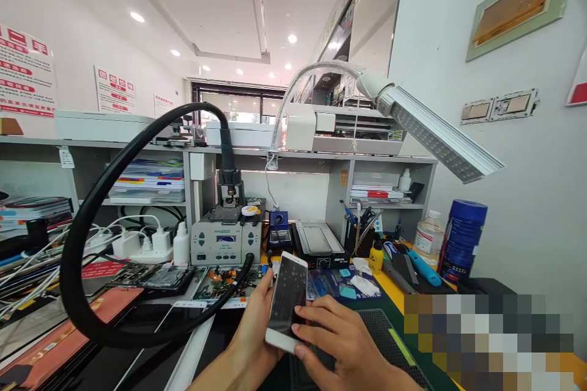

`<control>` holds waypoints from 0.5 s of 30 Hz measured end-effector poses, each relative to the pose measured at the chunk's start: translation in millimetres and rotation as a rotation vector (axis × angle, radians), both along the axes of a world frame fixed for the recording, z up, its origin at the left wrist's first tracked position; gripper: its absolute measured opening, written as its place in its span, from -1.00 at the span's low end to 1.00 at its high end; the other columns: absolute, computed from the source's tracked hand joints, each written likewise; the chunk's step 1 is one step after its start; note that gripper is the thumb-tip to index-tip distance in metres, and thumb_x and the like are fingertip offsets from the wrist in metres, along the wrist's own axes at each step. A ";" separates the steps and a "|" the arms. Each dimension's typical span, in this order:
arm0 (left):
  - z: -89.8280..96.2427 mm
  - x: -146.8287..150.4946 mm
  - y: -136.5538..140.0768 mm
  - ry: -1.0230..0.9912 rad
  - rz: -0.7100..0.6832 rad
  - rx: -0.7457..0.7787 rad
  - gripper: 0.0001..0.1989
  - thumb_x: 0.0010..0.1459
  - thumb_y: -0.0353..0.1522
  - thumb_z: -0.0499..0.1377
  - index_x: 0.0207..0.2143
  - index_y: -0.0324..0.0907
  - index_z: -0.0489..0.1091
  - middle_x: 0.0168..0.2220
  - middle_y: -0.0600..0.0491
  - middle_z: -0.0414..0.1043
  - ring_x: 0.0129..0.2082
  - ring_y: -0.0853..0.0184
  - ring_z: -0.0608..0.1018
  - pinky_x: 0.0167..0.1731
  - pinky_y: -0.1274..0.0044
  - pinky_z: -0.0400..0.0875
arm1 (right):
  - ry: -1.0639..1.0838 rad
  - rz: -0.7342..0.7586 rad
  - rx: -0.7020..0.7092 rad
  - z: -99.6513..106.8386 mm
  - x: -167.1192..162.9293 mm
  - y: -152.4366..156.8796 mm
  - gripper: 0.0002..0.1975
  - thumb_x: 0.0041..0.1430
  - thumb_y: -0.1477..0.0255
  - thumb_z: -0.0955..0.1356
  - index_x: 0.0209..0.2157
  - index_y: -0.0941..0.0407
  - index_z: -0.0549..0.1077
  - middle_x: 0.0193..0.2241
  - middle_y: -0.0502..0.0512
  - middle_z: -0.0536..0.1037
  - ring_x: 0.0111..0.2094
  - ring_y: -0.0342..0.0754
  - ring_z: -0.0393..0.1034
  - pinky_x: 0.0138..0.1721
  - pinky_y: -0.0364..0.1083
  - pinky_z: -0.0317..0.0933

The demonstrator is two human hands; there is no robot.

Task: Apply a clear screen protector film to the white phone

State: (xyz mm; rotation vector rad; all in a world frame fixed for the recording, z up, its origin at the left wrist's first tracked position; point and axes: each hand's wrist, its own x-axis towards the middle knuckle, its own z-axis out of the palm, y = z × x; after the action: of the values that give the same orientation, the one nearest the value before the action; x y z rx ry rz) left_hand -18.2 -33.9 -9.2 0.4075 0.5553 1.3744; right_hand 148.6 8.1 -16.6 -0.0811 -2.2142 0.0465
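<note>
The left hand [259,321] is closed around the white phone [288,296], which is tilted, with its screen up, in the middle of the bench. The right hand [342,333] is rather wide: its fingers are bent and a little apart, and their tips touch the lower right part of the dark screen; the thumb is at the bottom edge. Under the right hand there lies a dark mat [384,336]. Beyond the phone stand a heating plate [320,241] and, more to the left, a grey station [227,245]. Its thick black hose [73,256] makes a big loop at the left side.
</note>
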 end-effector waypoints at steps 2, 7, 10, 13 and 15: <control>3.5 0.9 -2.3 -0.002 -0.006 -0.043 -0.52 0.37 -0.07 -0.03 -0.18 -0.26 0.49 -0.49 -0.01 0.54 -0.60 0.31 0.51 -0.51 0.54 0.34 | 0.027 0.023 -0.005 1.8 -0.8 -1.0 -0.77 0.15 0.58 0.40 -0.14 0.13 0.58 -0.21 0.19 0.67 -0.24 0.07 0.52 -0.16 0.04 0.43; 8.3 5.7 -4.4 0.000 0.039 -0.133 -0.45 0.37 -0.01 -0.06 -0.13 -0.29 0.47 -0.44 -0.05 0.57 -0.57 0.27 0.55 -0.46 0.49 0.40 | 0.075 0.067 -0.108 4.2 -2.6 -2.2 -0.80 0.21 0.60 0.35 -0.17 0.13 0.57 -0.30 0.16 0.68 -0.31 0.01 0.53 -0.22 -0.04 0.40; 3.2 6.8 -2.6 0.004 0.022 -0.130 -0.46 0.33 0.04 0.00 -0.13 -0.26 0.46 -0.43 -0.05 0.57 -0.52 0.22 0.59 -0.39 0.43 0.46 | 0.108 0.053 -0.222 4.4 -1.3 -1.4 -0.81 0.27 0.59 0.30 -0.30 0.13 0.56 -0.42 0.13 0.64 -0.39 -0.04 0.52 -0.29 -0.10 0.36; -5.8 5.0 0.2 0.016 -0.022 -0.120 -0.44 0.28 0.07 0.04 -0.13 -0.25 0.45 -0.44 -0.06 0.57 -0.52 0.19 0.60 -0.39 0.39 0.49 | 0.137 -0.002 -0.336 5.8 1.7 0.2 -0.77 0.32 0.52 0.28 -0.36 0.11 0.55 -0.49 0.09 0.60 -0.39 -0.05 0.51 -0.28 -0.13 0.34; -11.8 3.0 2.1 0.039 -0.041 -0.115 -0.43 0.27 0.09 0.04 -0.13 -0.25 0.45 -0.45 -0.07 0.57 -0.52 0.18 0.60 -0.43 0.38 0.49 | 0.149 -0.058 -0.428 7.8 4.1 1.7 -0.75 0.35 0.44 0.28 -0.35 0.10 0.57 -0.47 0.09 0.61 -0.41 -0.04 0.51 -0.31 -0.14 0.34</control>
State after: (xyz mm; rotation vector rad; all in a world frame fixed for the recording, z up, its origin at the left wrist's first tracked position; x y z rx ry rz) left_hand -15.2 -31.8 -21.0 0.3514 0.6512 1.2911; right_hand 152.7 9.7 -8.8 -0.3652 -2.0190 0.4786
